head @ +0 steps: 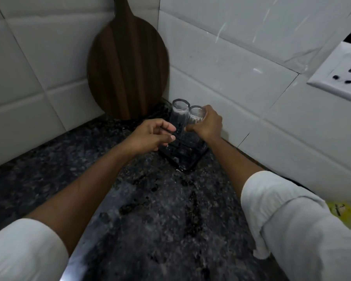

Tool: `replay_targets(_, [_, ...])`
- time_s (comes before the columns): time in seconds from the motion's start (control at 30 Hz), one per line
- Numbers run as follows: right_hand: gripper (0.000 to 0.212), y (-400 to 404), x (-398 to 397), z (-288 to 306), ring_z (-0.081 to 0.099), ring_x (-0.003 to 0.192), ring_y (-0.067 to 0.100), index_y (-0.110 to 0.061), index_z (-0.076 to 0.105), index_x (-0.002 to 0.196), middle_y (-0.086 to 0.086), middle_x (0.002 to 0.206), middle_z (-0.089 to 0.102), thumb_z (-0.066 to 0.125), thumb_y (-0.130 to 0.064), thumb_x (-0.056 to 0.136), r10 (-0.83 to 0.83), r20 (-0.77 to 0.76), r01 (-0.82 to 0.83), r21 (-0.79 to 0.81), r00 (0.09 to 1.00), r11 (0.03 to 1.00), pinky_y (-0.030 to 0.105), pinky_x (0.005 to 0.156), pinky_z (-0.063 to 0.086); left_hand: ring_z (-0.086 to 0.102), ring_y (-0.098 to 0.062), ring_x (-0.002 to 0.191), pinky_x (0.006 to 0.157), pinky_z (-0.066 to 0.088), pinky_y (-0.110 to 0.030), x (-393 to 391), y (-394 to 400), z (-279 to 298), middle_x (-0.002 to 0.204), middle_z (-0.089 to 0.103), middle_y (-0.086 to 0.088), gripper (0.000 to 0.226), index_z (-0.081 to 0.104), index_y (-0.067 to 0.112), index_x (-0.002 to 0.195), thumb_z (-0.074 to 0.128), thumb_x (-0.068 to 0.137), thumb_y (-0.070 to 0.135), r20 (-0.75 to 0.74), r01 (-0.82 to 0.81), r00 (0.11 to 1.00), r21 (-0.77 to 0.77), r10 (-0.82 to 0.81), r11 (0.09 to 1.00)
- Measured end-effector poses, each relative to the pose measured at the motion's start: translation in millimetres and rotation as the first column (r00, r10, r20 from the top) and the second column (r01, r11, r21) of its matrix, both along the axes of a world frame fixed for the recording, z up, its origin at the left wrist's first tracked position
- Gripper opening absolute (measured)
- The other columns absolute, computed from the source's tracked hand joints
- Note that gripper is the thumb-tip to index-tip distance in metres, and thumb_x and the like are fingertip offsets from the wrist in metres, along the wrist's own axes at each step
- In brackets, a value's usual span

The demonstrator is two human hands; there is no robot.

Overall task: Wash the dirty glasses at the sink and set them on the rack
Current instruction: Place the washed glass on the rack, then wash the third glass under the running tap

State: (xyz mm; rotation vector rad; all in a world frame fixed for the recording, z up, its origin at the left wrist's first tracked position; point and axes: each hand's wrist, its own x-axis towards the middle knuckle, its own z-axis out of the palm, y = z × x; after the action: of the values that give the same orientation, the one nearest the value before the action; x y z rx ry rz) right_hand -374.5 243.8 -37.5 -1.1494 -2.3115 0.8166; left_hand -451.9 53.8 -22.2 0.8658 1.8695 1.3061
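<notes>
Glasses, two in number, stood upside down and touching each other on a dark rack set at the far corner of the bench, close to where the two tiled walls met. The left glass was the taller in view; the right glass stood just beside it, nearer the right-hand wall. The left hand was at the side of the left glass, its fingers curled and its thumb touching the glass wall; whether they actually pinched it could not be told. The right hand gripped the right glass, its fingers wrapped round the wall just below the upturned base. Both forearms reached across the speckled dark bench, with white sleeves rolled back above the elbows. A round wooden board with a handle leaned upright in the corner, just behind the rack. A white socket was fixed to the right wall, well apart from the rack. Something yellow showed at the right edge behind the right sleeve; what it was could not be told.
</notes>
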Motion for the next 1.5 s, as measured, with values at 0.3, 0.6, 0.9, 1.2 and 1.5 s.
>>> replay_targets(0.3, [0.039,-3,90,40,0.066,0.091,0.019,-0.014,0.065,0.106,0.004,0.095,0.069,0.082,-0.018,0.071,0.011,-0.096,-0.031,-0.199,0.995,0.979,0.021,0.064,0.048,0.064,-0.012,0.078,0.063,0.045,-0.024,57,16,30,0.092,0.067,-0.004,0.020,0.063,0.016,0.111,0.068,0.091,0.014,-0.048,0.036,0.998,-0.001,-0.036,0.999])
replay_targets(0.6, [0.018,-32,303,100,0.067,0.071,0.014,-0.019,0.069,0.087,0.001,0.078,0.071,0.080,-0.016,0.073,0.038,-0.090,-0.058,-0.233,0.995,0.971,0.031,0.062,0.057,0.061,0.005,0.056,0.053,0.046,-0.015,240,47,61,0.077,0.064,-0.002,0.019,0.064,0.005,0.109,0.067,0.090,0.002,-0.064,0.219,0.975,0.087,-0.214,0.972])
replay_targets(0.9, [0.026,-44,463,68,0.065,0.076,0.017,-0.009,0.070,0.094,0.006,0.081,0.069,0.082,-0.016,0.071,-0.209,-0.091,0.183,-0.236,0.974,0.954,0.029,0.072,0.051,0.066,0.002,0.063,0.054,0.049,-0.018,354,54,48,0.085,0.069,-0.006,0.013,0.065,0.012,0.101,0.070,0.090,0.008,-0.100,0.384,0.920,0.029,-0.380,0.923])
replay_targets(1.2, [0.105,-35,466,-47,0.050,0.121,0.020,-0.013,0.042,0.135,0.005,0.134,0.050,0.097,-0.032,0.047,-0.514,-0.184,0.442,-0.324,0.838,0.837,0.037,0.098,0.047,0.064,-0.004,0.069,0.054,0.048,-0.014,361,81,33,0.093,0.068,-0.011,0.021,0.065,0.009,0.112,0.069,0.091,0.011,-0.059,0.424,0.905,0.043,-0.422,0.905])
replay_targets(1.5, [0.051,-42,481,-46,0.060,0.080,0.012,-0.026,0.056,0.093,-0.013,0.086,0.062,0.090,-0.026,0.055,-0.575,-0.288,0.521,-0.246,0.766,0.817,0.031,0.070,0.050,0.068,-0.014,0.073,0.067,0.056,-0.028,396,130,26,0.087,0.069,-0.009,0.010,0.065,0.018,0.098,0.067,0.092,0.010,0.046,0.493,0.866,0.092,-0.498,0.865])
